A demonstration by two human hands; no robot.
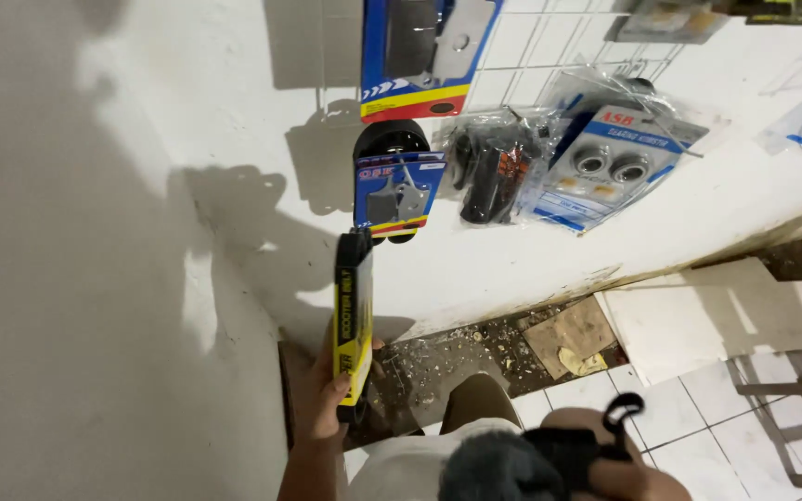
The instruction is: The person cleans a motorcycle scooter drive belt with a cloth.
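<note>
The left hand (pixel 331 394) was raised, fingers clamped around the lower end of a yellow and black box (pixel 354 315), held upright just beside the white wall (pixel 95 232). The right hand was out of view.

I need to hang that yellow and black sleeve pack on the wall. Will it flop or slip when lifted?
The yellow and black sleeve pack stands upright, unbent, in the left hand, so it is probably fairly stiff. One hand suffices, suggesting it is light. Its glossy face may be slippery.
</note>
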